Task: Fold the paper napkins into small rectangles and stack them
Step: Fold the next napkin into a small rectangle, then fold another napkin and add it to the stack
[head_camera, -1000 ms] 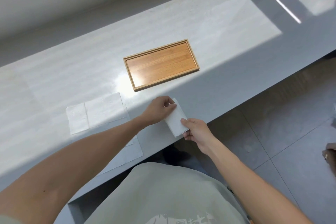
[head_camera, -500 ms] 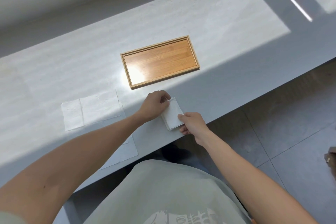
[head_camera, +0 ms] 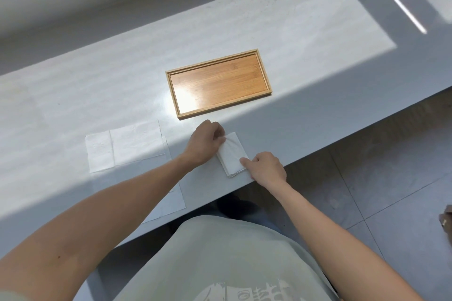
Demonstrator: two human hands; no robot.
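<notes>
Currently we're both hands on the folded napkin [head_camera: 231,154], which lies flat on the counter [head_camera: 305,95] near its front edge, at roughly 6 o'clock from the wooden tray [head_camera: 265,73]. Left hand [head_camera: 204,143] has fingers curled, pinching the napkin's far-left corner. Right hand [head_camera: 266,166] presses its near-right edge with an extended finger; whether the other fingers grip anything, we can't tell.

Key relation: napkin's long axis runs about 11-to-5 o'clock, between the two hands, so each hand sits at one end. Looks like we're creasing the final fold, not yet stacking.

Tray long axis is roughly 8-to-2, so placing there would need a turn. Left hand is nearer the tray and nearer the unfolded napkins [head_camera: 127,146] lying at its 9 o'clock.
</notes>
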